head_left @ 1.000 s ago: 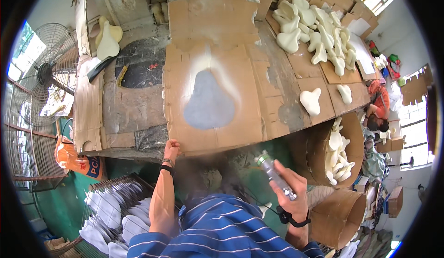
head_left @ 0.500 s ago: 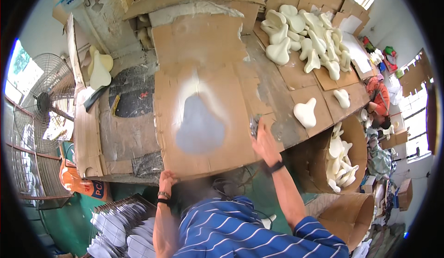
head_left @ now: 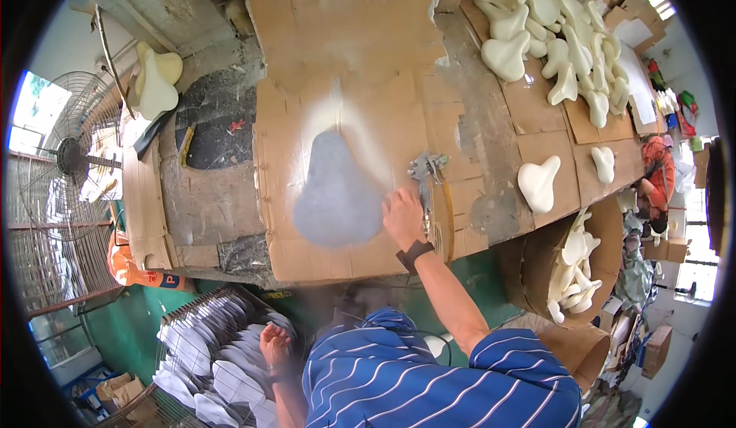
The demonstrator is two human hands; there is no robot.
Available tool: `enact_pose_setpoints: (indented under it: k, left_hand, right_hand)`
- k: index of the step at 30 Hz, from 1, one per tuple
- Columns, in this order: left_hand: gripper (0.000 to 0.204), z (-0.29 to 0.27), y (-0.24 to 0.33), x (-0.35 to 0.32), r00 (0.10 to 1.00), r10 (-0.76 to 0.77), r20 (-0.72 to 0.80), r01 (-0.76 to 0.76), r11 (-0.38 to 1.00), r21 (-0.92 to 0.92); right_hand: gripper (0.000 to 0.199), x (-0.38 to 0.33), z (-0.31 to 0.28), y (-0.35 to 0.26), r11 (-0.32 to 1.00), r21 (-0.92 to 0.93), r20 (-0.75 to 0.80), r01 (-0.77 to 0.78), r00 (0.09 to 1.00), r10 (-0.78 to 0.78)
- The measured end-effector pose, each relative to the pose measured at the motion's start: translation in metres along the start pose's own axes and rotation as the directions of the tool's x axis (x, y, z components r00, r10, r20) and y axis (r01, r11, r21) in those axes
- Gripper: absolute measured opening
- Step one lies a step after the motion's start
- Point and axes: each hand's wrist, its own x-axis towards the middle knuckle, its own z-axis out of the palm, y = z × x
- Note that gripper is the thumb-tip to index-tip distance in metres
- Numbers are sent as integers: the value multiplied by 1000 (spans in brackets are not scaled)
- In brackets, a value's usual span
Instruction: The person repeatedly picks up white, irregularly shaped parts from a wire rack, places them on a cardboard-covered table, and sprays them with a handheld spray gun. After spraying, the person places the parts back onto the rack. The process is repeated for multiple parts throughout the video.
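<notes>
A grey saddle-shaped sheet (head_left: 337, 198) lies flat on the cardboard, with a whitish spray haze around its narrow end. My right hand (head_left: 404, 217), a dark band on its wrist, is at the sheet's right edge. Its fingers point forward, slightly apart, and I see nothing in them. Just right of it a metal spray gun (head_left: 424, 171) rests on the cardboard, seemingly out of the hand's grip. My left hand (head_left: 276, 344) hangs below the table's front edge, loosely curled with fingers apart and nothing visible in it. Beside it is a wire rack holding several similar pale grey sheets (head_left: 218, 351).
Cream foam saddle pieces (head_left: 571, 37) are heaped at the far right; two (head_left: 539, 185) lie nearer. More fill a round cardboard bin (head_left: 609, 259). A yellowish hose (head_left: 448, 221) runs by the gun. A large fan (head_left: 70, 156) stands left. Another person (head_left: 657, 179) bends at far right.
My right hand has come off the spray gun and moved left to the grey sheet's edge. My left hand has dropped from the table edge towards the rack. The view has shifted.
</notes>
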Motion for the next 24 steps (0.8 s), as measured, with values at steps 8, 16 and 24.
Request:
enact_pose_setpoints:
  k: [8, 16, 24]
  left_hand:
    - [44, 91, 47, 17, 962, 141, 236, -184, 968, 173]
    - [38, 189, 48, 68, 843, 292, 452, -520, 660, 542]
    - [32, 196, 33, 88, 838, 305, 453, -526, 670, 523]
  right_hand:
    - [15, 13, 22, -1, 992, -75, 111, -104, 988, 112]
    - [14, 30, -1, -33, 940, 160, 370, -301, 901, 225]
    - [16, 84, -25, -92, 66, 816, 563, -575, 815, 136]
